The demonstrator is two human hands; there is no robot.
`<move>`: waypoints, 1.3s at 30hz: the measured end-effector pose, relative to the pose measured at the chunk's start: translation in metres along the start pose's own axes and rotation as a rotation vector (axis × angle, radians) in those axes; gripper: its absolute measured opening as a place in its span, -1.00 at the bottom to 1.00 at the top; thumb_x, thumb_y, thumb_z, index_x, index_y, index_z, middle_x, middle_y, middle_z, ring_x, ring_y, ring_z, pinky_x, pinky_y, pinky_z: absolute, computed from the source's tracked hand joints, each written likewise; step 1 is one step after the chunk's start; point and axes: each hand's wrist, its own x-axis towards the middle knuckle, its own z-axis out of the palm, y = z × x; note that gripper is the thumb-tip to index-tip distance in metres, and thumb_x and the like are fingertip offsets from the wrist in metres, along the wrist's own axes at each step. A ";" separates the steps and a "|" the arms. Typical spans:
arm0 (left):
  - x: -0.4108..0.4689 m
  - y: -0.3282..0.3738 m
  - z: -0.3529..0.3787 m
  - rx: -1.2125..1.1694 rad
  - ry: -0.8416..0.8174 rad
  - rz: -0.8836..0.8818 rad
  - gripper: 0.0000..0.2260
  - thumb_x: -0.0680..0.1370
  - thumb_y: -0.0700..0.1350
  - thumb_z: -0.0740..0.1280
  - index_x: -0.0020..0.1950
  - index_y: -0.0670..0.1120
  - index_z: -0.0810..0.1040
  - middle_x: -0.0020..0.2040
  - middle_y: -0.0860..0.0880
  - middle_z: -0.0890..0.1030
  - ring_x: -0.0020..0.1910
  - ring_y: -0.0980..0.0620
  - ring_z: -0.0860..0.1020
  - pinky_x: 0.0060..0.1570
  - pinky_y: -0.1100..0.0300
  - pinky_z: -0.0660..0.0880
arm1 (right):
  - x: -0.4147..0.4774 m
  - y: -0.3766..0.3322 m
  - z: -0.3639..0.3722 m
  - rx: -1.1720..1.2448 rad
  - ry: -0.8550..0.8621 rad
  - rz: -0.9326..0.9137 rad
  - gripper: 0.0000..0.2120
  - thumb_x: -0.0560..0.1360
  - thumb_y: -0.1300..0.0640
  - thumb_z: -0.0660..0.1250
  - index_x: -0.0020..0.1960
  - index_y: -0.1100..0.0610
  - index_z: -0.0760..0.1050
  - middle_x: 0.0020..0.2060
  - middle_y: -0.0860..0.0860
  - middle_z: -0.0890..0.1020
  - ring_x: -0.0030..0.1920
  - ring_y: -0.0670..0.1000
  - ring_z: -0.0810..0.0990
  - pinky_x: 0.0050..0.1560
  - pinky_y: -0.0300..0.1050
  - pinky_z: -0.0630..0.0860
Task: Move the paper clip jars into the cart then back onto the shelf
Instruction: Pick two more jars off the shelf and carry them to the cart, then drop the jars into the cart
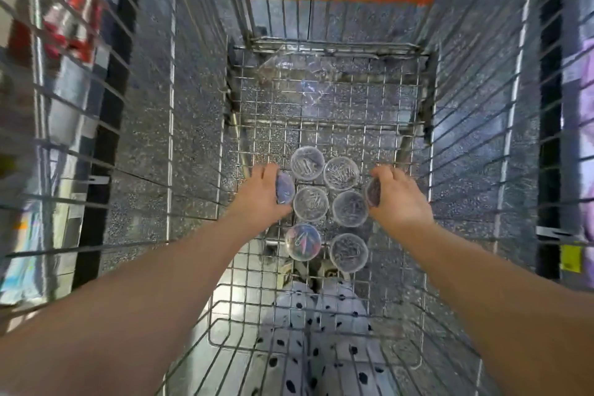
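- Red packs (75,6), blurred, lie far left of the six jars, outside the cart (353,112) wall.
- Left hand (262,194) is just left of the six jars, fingers curled round a blue-tinted jar (285,188).
- That blue-tinted jar is tilted on its side and touches the left edge of the six jars, beside the middle row.
- Six jars (310,204) of paper clips stand upright on the cart's wire floor, two columns by three rows.
- Crumpled clear plastic wrap (302,74) lies beyond the six jars, on the same floor.
- A dark jar (373,191), tilted, sits against the right edge of the six jars.
- Right hand (400,198), just right of the six jars, grips the dark jar.
- A yellow tag (570,259) hangs far right of the six jars.
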 end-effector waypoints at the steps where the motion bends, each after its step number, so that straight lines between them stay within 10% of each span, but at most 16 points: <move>1: -0.002 0.003 -0.002 0.004 -0.024 0.010 -0.33 0.37 -0.03 0.49 0.36 -0.09 0.22 0.24 -0.10 0.35 0.12 -0.05 0.47 0.14 0.06 0.48 | -0.003 0.001 -0.002 0.001 -0.005 -0.007 -0.40 0.46 0.25 0.35 0.42 0.03 0.19 0.32 0.04 0.36 0.29 0.10 0.34 0.24 0.01 0.37; 19: -0.114 0.111 -0.171 0.138 0.212 0.293 -0.70 0.51 -0.10 0.33 0.23 -0.10 0.47 0.20 -0.05 0.54 0.15 -0.01 0.49 0.15 0.16 0.41 | -0.115 -0.038 -0.165 -0.121 0.132 -0.287 -0.72 0.47 0.22 0.26 0.16 0.06 0.48 0.09 0.03 0.59 0.09 0.10 0.54 0.01 -0.13 0.43; 39: -0.502 0.253 -0.284 0.090 0.896 0.514 -0.87 0.50 -0.11 0.35 -0.03 -0.14 0.58 -0.09 0.00 0.61 -0.11 0.03 0.52 -0.13 0.18 0.37 | -0.497 -0.017 -0.363 -0.076 0.728 -1.007 -0.82 0.47 0.22 0.29 0.03 0.08 0.58 -0.19 -0.03 0.59 -0.18 -0.07 0.48 -0.10 -0.24 0.37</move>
